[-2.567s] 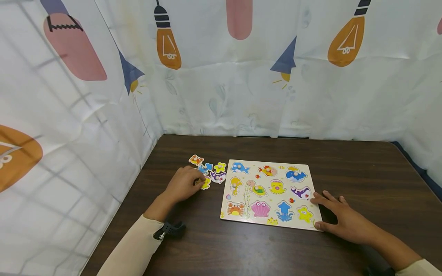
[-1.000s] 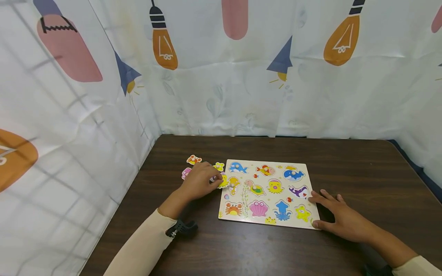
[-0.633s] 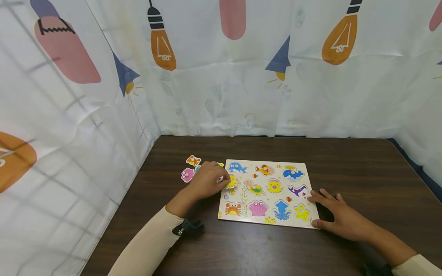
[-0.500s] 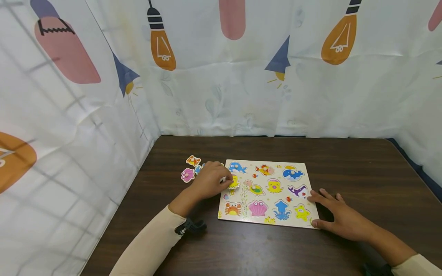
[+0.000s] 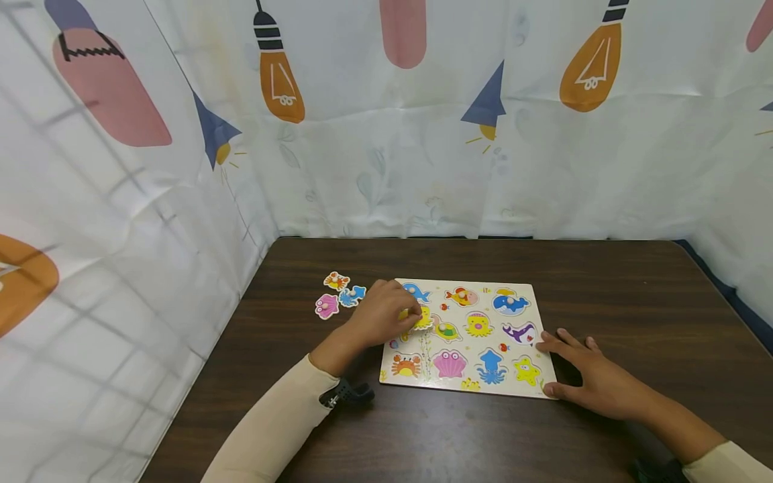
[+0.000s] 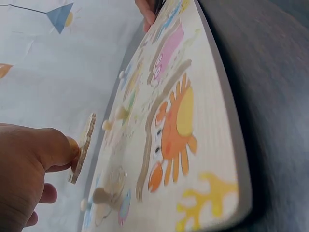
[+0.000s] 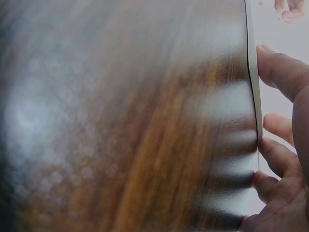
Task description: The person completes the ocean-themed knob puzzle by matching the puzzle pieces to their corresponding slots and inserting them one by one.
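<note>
My left hand (image 5: 382,314) pinches a yellow puzzle piece (image 5: 424,319) with a wavy lower edge. The piece is over the left part of the puzzle board (image 5: 425,384), near the turtle. In the left wrist view the piece (image 6: 84,147) stands tilted on edge in my thumb and finger, raised off the board. My right hand (image 5: 594,379) rests at the board's right edge with fingers spread, thumb near the lower corner. In the right wrist view its fingertips touch the board's rim (image 7: 254,92).
Left of the board lie a crab piece (image 5: 336,280), a blue piece (image 5: 352,296) and a pink shell piece (image 5: 327,306). Several knobbed pieces, such as the red-and-yellow fish (image 5: 461,296), sit in the board. A dark wooden table (image 5: 459,443) lies beneath, with a printed curtain (image 5: 374,168) behind.
My left hand has picked up the yellow piece from the loose pile and carried it right, over the board. The right hand keeps its place on the board's edge.
</note>
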Tool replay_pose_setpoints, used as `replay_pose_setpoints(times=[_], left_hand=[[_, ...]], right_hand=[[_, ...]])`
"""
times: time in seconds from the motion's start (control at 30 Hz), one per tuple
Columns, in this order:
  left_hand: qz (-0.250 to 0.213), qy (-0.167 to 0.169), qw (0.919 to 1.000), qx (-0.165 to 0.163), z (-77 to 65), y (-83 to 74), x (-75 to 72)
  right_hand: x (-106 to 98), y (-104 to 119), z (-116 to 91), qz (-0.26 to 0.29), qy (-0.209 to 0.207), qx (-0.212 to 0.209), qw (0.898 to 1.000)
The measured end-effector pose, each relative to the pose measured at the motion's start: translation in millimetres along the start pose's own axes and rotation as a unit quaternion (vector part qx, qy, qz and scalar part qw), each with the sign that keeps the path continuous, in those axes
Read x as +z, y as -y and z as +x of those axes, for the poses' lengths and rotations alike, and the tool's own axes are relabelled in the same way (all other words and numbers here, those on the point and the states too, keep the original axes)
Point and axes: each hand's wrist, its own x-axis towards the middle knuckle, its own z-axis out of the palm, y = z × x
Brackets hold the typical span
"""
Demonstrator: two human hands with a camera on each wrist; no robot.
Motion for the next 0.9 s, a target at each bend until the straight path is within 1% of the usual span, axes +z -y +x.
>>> replay_pose_setpoints(times=[0.23,0.47,0.7,0.9], left_hand=[[0.005,0.003,0.9999,0.009,11.3,-8.0,5.4],[0.002,0.011,0.9999,0.004,19.1,-15.6,10.6],[0.003,0.019,0.9998,0.007,27.4,-23.7,13.5],[0.012,0.030,0.9995,0.003,33.3,-28.6,16.5]], right_hand=[[0,0,0,0.000,-0.001,0.002,1.000],[0,0,0,0.001,0.000,0.005,1.000],[0,0,0,0.002,-0.001,0.003,1.000],[2,-2,0,-0.001,-0.002,-0.001,1.000]])
